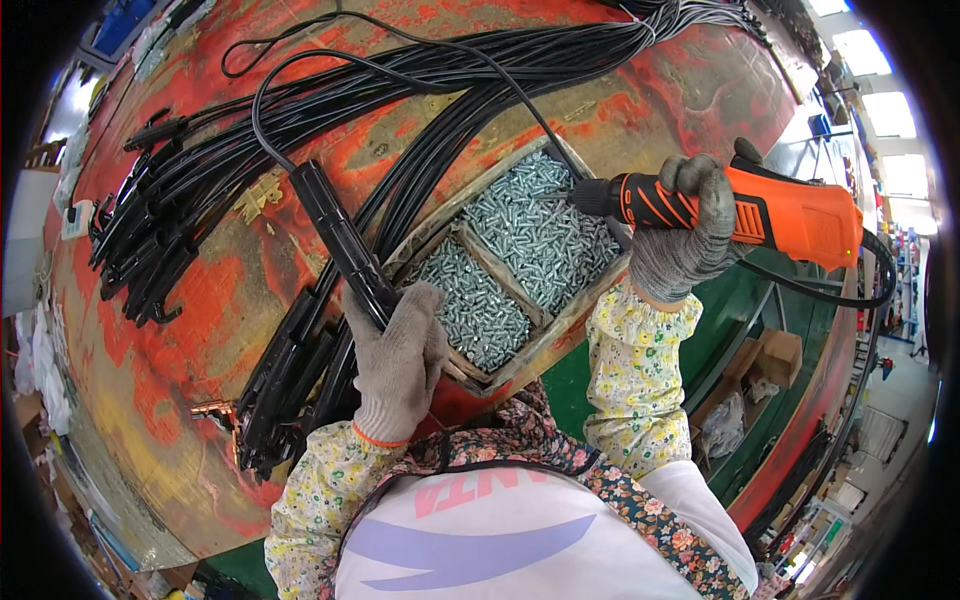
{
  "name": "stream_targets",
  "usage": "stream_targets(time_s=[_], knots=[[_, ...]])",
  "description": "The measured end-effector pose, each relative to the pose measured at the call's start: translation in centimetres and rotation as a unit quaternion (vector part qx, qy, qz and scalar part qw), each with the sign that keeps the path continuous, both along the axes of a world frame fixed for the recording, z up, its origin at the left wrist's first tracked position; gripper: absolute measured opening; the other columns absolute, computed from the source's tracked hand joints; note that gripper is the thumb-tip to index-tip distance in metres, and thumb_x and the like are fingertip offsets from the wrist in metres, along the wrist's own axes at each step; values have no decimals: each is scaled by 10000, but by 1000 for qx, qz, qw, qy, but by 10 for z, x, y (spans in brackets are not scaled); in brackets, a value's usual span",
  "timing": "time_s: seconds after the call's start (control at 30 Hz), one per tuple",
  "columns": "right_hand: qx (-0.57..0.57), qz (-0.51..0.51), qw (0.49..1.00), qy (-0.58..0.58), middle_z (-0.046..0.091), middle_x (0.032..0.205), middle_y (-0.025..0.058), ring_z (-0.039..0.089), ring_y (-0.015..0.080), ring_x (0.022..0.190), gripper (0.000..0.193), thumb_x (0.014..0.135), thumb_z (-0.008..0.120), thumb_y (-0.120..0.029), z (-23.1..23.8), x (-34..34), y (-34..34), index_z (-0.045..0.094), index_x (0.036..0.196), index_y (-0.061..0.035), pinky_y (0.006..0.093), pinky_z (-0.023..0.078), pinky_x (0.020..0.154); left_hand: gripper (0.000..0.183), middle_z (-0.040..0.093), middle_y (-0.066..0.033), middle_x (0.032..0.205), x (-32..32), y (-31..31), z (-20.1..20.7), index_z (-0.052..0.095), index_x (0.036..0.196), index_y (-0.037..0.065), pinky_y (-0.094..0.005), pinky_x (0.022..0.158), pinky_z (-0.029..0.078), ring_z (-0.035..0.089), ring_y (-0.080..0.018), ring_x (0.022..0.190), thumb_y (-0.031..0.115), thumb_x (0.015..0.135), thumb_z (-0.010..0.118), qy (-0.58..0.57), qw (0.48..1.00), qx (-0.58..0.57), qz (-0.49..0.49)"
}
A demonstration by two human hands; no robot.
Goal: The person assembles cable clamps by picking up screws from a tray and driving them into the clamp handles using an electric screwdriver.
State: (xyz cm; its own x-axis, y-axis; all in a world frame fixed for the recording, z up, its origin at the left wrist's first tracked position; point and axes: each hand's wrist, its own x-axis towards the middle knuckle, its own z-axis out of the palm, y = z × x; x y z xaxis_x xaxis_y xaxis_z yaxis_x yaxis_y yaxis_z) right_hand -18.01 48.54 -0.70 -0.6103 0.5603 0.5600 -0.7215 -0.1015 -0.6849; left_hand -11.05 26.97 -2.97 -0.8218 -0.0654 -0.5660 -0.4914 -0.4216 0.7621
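Observation:
In a grey knitted glove, my left hand is closed round the lower end of a black plastic handle, which tilts up and left with a thin black cable leaving its top. My right hand, in a darker stained glove, grips an orange and black electric screwdriver. Its dark tip points left, over the screws in the larger part of a divided wooden box. Smaller-part screws lie nearer my left hand. Whether a screw sits on the driver's tip is too small to tell.
Bundles of black cables with black handles run across the worn red table. More black handles lie left of my left hand. The driver's cord loops at the right. Below it, a cardboard box stands on a lower shelf.

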Motion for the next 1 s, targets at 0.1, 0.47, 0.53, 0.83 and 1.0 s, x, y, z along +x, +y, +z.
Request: stream_targets(time_s=[0.1, 0.47, 0.53, 0.83, 1.0], knots=[[5, -22, 1000, -15, 487, 681, 68, 444, 151, 570, 527, 756, 663, -81, 0, -1, -4, 419, 1209, 33, 318, 435, 528, 555, 432, 15, 607, 1, -3, 0, 231, 1315, 99, -204, 342, 273, 343, -53, 406, 117, 877, 572, -9, 1000, 13, -20], [2, 24, 1000, 0, 367, 673, 8, 387, 127, 645, 323, 812, 616, -91, 24, 13, 7, 471, 1087, -2, 291, 384, 611, 549, 595, -106, 1000, 2, -8, 0, 201, 1258, 93, -208, 340, 309, 431, -59, 449, 122, 870, 588, -7, 999, 41, -14], [-93, 92, 991, -1, 413, 673, 28, 375, 117, 617, 521, 775, 633, -78, 27, 17, 6, 407, 1225, 55, 277, 368, 579, 532, 596, -103, 999, 1, -10, 1, 213, 1247, 98, -211, 336, 308, 434, -60, 447, 119, 870, 588, -30, 997, 65, -31], [-201, 270, 941, 41, 391, 662, 7, 371, 85, 589, 374, 836, 574, -92, 51, 25, -61, 443, 1163, 34, 233, 388, 545, 871, 557, -41, 741, 2, -15, -12, -9, 1402, 91, -220, 334, 346, 454, -76, 440, 101, 815, 633, -25, 995, 93, -26], [-272, 311, 911, -15, 397, 675, 6, 402, 103, 600, 362, 837, 585, -98, 23, 15, -73, 463, 1161, 11, 237, 414, 568, 642, 452, -13, 573, 6, -21, -14, 184, 1316, 101, -233, 312, 268, 387, -95, 385, 130, 850, 626, 6, 990, 141, -18]])
